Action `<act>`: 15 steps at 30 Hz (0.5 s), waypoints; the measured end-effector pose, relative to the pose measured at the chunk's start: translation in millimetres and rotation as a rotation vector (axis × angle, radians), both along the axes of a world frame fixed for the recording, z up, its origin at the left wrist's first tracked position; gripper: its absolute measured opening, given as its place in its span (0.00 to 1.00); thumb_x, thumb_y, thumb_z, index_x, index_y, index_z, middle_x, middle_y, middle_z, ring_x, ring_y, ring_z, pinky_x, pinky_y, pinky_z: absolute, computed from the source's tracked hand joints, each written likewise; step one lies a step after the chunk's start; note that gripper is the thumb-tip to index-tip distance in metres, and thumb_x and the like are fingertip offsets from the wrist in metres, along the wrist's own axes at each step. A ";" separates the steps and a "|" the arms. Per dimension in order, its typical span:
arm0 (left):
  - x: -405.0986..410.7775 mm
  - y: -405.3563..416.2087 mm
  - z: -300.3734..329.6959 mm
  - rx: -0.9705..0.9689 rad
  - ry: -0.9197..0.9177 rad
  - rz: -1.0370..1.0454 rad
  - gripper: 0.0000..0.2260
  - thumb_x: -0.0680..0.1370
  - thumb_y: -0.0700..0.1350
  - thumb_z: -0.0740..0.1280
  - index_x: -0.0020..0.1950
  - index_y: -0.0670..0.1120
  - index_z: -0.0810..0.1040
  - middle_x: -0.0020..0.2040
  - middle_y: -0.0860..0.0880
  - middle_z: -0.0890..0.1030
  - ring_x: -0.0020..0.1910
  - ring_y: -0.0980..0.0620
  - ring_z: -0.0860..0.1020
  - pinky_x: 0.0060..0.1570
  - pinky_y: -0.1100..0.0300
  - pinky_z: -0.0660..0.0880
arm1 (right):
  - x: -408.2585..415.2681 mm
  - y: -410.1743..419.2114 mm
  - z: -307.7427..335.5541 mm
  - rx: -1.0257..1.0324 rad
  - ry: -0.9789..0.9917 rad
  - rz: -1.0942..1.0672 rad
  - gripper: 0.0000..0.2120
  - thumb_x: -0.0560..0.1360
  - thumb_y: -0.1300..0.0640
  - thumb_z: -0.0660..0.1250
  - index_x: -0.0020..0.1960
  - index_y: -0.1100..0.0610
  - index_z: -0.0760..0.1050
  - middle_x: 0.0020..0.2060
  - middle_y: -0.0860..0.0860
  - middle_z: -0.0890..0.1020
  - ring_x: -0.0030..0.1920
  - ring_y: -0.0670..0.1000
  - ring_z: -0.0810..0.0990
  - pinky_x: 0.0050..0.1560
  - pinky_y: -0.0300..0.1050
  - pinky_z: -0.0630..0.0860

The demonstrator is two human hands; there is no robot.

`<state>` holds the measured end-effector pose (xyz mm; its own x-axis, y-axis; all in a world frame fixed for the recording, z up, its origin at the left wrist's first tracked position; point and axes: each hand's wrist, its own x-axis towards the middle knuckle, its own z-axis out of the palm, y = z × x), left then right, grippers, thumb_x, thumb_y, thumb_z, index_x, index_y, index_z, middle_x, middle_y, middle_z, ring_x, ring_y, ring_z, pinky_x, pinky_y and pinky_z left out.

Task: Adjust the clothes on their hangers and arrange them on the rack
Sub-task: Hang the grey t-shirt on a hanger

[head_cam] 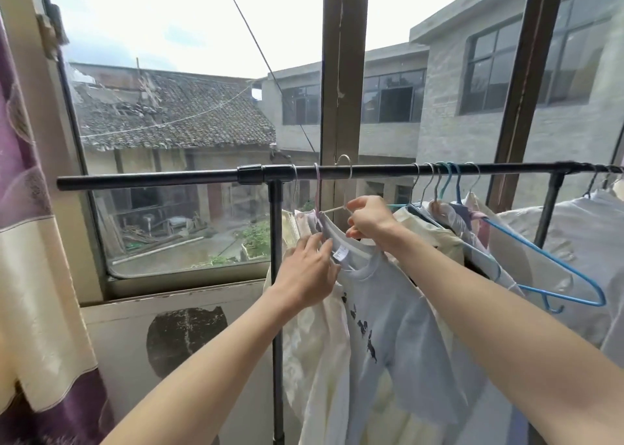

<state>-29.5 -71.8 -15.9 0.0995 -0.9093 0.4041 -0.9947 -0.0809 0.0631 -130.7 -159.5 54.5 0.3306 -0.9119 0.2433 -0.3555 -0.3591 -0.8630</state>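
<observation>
A black clothes rack bar (152, 178) runs across in front of the window. A pale blue T-shirt (398, 313) with small dark prints hangs on a white wire hanger (344, 168), whose hook rises just above the bar. My right hand (369, 220) grips that hanger below its hook. My left hand (309, 269) pinches the shirt's collar by the white label. Cream garments (304, 326) hang just left of it on other hangers. Several more clothes (456, 232) crowd the bar further right.
An empty blue wire hanger (553, 269) dangles tilted among the clothes on the right. The rack's black upright post (277, 276) stands beside my left hand. A purple and cream curtain (30, 242) hangs at the left, and the window sill (185, 286) lies behind the rack.
</observation>
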 end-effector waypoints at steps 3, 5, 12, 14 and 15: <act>1.5 1.7 -2.1 -0.025 -0.004 -0.002 0.23 0.81 0.52 0.54 0.74 0.46 0.57 0.75 0.45 0.57 0.74 0.47 0.54 0.70 0.48 0.57 | 5.6 -4.9 -8.1 0.029 -0.033 0.017 0.19 0.75 0.71 0.53 0.64 0.63 0.69 0.53 0.59 0.74 0.29 0.49 0.78 0.38 0.41 0.79; 2.8 2.9 -2.7 -0.044 -0.011 -0.008 0.23 0.81 0.52 0.54 0.74 0.46 0.58 0.75 0.45 0.58 0.74 0.47 0.55 0.69 0.48 0.59 | 8.4 -6.9 -9.2 0.066 -0.049 0.060 0.19 0.75 0.72 0.54 0.65 0.63 0.68 0.51 0.59 0.74 0.30 0.50 0.79 0.34 0.38 0.79; 4.0 6.0 -9.5 -0.134 0.043 -0.029 0.20 0.81 0.51 0.53 0.72 0.46 0.61 0.72 0.45 0.62 0.70 0.47 0.64 0.65 0.51 0.63 | 15.3 -6.9 -19.6 0.163 -0.129 0.151 0.15 0.77 0.69 0.55 0.61 0.65 0.72 0.46 0.59 0.79 0.27 0.48 0.79 0.27 0.35 0.76; 4.7 6.3 -10.7 -0.201 0.096 -0.031 0.17 0.81 0.49 0.53 0.68 0.45 0.67 0.70 0.45 0.65 0.65 0.46 0.70 0.62 0.52 0.68 | 11.6 -7.2 -22.0 0.134 -0.116 0.165 0.14 0.77 0.68 0.55 0.59 0.65 0.74 0.46 0.58 0.80 0.33 0.49 0.78 0.33 0.37 0.77; 4.8 6.2 -11.1 -0.230 0.114 -0.029 0.17 0.81 0.49 0.53 0.66 0.44 0.69 0.70 0.45 0.66 0.63 0.45 0.72 0.60 0.52 0.69 | 9.2 -7.5 -22.3 0.121 -0.109 0.166 0.14 0.77 0.68 0.54 0.58 0.65 0.75 0.45 0.57 0.81 0.35 0.48 0.78 0.34 0.37 0.76</act>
<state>-24.7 -65.6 -27.0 0.1314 -0.7981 0.5880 -0.9819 -0.0231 0.1881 -121.5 -167.0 32.2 0.4559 -0.8722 0.1776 -0.2027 -0.2960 -0.9334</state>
